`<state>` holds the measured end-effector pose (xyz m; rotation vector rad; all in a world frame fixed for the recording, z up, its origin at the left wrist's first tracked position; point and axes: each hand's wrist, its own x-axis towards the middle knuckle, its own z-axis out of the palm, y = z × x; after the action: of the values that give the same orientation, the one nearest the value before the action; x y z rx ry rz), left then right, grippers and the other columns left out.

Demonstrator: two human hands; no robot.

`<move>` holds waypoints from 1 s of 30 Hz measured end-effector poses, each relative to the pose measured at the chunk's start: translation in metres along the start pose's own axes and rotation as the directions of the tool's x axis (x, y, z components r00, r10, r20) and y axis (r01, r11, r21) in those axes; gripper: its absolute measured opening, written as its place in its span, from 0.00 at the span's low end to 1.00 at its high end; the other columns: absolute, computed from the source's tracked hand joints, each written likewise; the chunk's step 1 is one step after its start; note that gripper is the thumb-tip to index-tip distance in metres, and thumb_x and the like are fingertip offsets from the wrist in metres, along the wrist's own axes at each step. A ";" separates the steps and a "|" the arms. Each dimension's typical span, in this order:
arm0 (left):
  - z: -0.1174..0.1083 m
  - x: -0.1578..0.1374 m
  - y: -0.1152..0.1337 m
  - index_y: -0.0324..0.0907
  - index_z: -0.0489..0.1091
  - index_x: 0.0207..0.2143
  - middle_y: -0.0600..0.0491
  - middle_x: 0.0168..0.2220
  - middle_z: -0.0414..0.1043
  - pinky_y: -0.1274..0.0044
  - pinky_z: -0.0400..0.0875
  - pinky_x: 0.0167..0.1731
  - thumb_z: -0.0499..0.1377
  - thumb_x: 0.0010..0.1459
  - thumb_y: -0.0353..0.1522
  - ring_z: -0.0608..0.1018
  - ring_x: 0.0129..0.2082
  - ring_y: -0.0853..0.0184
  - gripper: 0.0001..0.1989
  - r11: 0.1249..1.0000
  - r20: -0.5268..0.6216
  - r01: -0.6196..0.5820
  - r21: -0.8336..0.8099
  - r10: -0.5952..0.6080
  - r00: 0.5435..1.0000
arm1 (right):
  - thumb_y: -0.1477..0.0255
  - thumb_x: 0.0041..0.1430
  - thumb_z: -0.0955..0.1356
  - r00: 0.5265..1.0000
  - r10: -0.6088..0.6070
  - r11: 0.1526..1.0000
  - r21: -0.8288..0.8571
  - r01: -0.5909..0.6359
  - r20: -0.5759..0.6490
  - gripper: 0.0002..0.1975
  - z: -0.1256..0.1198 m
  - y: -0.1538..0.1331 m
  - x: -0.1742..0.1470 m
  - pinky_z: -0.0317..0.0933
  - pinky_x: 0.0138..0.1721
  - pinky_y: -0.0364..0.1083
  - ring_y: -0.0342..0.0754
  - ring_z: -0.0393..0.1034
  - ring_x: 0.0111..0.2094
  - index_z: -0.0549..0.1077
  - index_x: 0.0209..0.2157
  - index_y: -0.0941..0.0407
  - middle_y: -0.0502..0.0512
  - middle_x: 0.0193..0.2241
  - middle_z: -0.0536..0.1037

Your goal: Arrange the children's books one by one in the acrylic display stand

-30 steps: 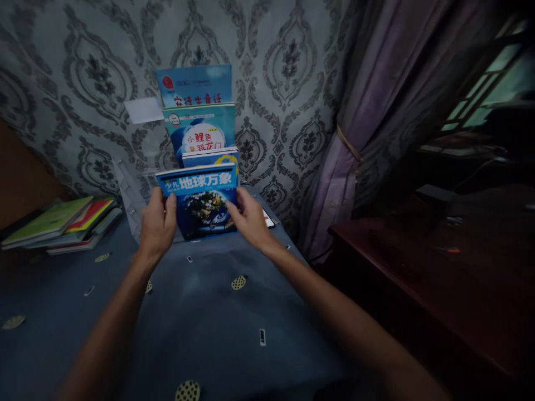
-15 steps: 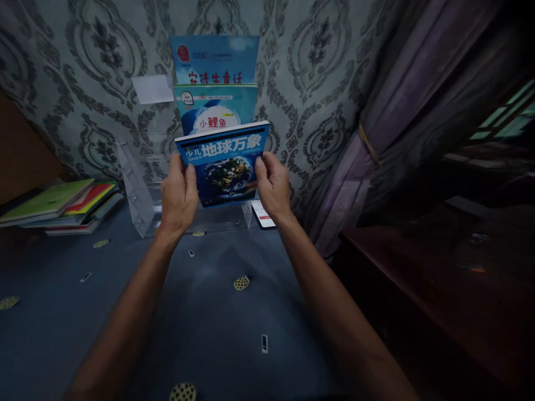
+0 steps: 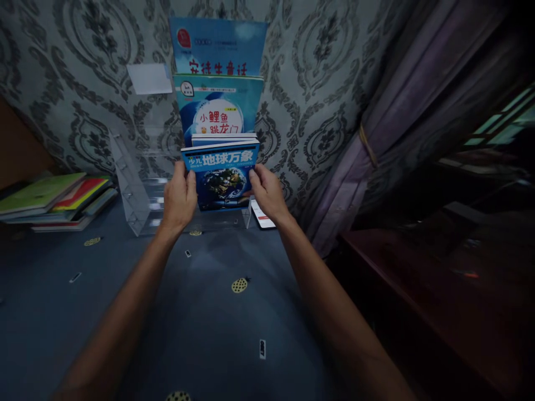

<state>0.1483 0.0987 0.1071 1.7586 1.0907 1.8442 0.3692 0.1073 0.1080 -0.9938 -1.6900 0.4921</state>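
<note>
Between my two hands is a dark blue book [image 3: 223, 182] with a globe on its cover, held nearly upright at the front of a clear acrylic rack [image 3: 136, 209]. My left hand [image 3: 179, 197] grips its left edge, thumb on the cover. At the right edge, my right hand [image 3: 268, 192] grips it the same way. Just behind its top edge shows the upper part of another book [image 3: 223, 139]. Farther back and higher stand a teal book [image 3: 188, 106] with a white circle and a blue book [image 3: 219, 44] with red characters. My fingers behind the cover are hidden.
A stack of books [image 3: 54, 203] lies on the blue patterned tablecloth [image 3: 209, 323] at left. A phone [image 3: 264, 216] with a lit screen is beside the rack. A white card [image 3: 149, 78] sticks up at the rack's back left. A purple curtain [image 3: 346, 184] hangs at right.
Both hands have lowered the globe book a little and levelled its tilted top edge. The book behind it and more of the teal cover now show. The view has shifted slightly.
</note>
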 end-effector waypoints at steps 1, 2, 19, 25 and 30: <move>0.000 -0.001 -0.001 0.44 0.72 0.44 0.52 0.38 0.73 0.72 0.72 0.49 0.60 0.66 0.43 0.79 0.49 0.58 0.12 1.000 0.004 0.009 -0.007 -0.009 1.000 | 0.53 0.70 0.59 1.000 -0.019 0.999 -0.044 0.019 -0.011 0.18 -0.001 0.001 0.000 0.68 0.34 0.47 0.48 0.69 0.35 0.69 0.39 0.52 0.53 0.34 0.71; 0.001 -0.001 -0.001 0.44 0.72 0.42 0.52 0.37 0.74 0.72 0.72 0.49 0.61 0.65 0.42 0.79 0.49 0.58 0.11 1.000 0.004 0.018 -0.014 -0.018 1.000 | 0.56 0.70 0.60 0.999 -0.041 0.994 -0.100 0.039 -0.014 0.16 -0.002 0.002 -0.001 0.68 0.35 0.48 0.49 0.69 0.33 0.68 0.37 0.52 0.53 0.33 0.71; 0.009 -0.011 -0.015 0.43 0.63 0.36 0.45 0.38 0.75 0.71 0.71 0.42 0.48 0.69 0.31 0.78 0.40 0.59 0.07 0.721 0.171 -0.176 0.670 0.082 0.982 | 0.74 0.67 0.63 0.978 0.146 0.718 -0.697 -0.002 0.148 0.08 -0.016 -0.001 -0.004 0.58 0.38 0.46 0.54 0.73 0.39 0.74 0.41 0.57 0.60 0.36 0.81; 0.009 -0.012 0.007 0.39 0.65 0.48 0.41 0.38 0.80 0.68 0.72 0.41 0.46 0.72 0.34 0.83 0.39 0.52 0.12 0.460 0.206 -0.071 0.885 -0.250 0.946 | 0.75 0.68 0.63 0.980 0.166 0.713 -0.700 -0.039 0.114 0.08 -0.010 0.001 -0.004 0.59 0.39 0.46 0.54 0.76 0.41 0.74 0.43 0.56 0.58 0.35 0.83; 0.010 -0.012 0.014 0.36 0.64 0.52 0.38 0.40 0.81 0.67 0.73 0.42 0.45 0.72 0.34 0.83 0.43 0.49 0.14 0.467 0.212 -0.039 0.883 -0.326 0.921 | 0.75 0.68 0.63 0.981 0.167 0.712 -0.700 -0.048 0.103 0.10 -0.009 0.000 -0.004 0.60 0.38 0.47 0.55 0.77 0.41 0.74 0.44 0.57 0.60 0.36 0.83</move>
<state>0.1631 0.0839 0.1087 2.2535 2.1817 0.7204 0.3780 0.1026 0.1083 -1.6422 -2.0210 -0.0301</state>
